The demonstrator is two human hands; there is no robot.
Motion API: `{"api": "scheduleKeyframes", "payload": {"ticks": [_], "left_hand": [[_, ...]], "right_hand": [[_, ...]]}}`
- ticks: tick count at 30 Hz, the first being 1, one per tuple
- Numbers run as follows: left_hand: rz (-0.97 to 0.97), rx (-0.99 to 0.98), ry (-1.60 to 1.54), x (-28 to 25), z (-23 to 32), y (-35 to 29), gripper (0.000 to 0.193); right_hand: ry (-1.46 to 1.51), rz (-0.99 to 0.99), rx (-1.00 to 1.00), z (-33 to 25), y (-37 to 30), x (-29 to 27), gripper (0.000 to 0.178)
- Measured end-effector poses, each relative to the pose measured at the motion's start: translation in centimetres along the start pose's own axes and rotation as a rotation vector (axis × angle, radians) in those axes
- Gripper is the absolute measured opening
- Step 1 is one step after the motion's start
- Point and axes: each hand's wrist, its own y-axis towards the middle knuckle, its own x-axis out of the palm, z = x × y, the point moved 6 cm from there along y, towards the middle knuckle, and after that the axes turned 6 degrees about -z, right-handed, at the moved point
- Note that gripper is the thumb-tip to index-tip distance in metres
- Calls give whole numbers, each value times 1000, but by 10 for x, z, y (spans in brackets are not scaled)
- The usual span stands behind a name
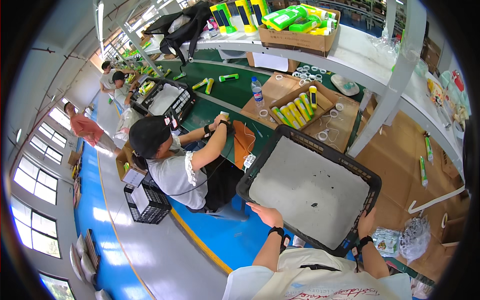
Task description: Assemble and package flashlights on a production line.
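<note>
A black plastic crate [372, 187] with a grey sheet [305, 187] lining its bottom is held tilted in front of me. My left hand [267, 215] presses against its near left side, fingers partly hidden by the crate. At the right wall, my right hand [367, 223] grips the rim. A few small dark marks or holes show on the grey sheet, and nothing else lies in the crate. Just beyond its far edge stands a cardboard box [327, 102] holding several yellow and green flashlights [296, 111].
A seated co-worker [172, 165] in a black cap works at the green table [210, 107] on my left. A water bottle [256, 90] stands near the flashlight box. A white metal post [387, 107] rises at the right, beside bagged parts [415, 237]. Another black crate [147, 202] rests on the floor.
</note>
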Motion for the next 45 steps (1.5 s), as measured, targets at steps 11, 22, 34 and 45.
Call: {"api": "scheduleKeyframes", "payload": {"ticks": [11,22,34,45], "left_hand": [[51,72,155,2,6,4,83],[-40,38,99,3,5,3,81],[-23,55,211,10,4,1,79],[-26,9,173,5,-2,5,79]], "right_hand": [[-157,1,31,-4,0,-2,48],[-104,20,33,15,5,6,43],[-57,51,19,10,0,4,44],[37,7,38,7,0,8,43]]}}
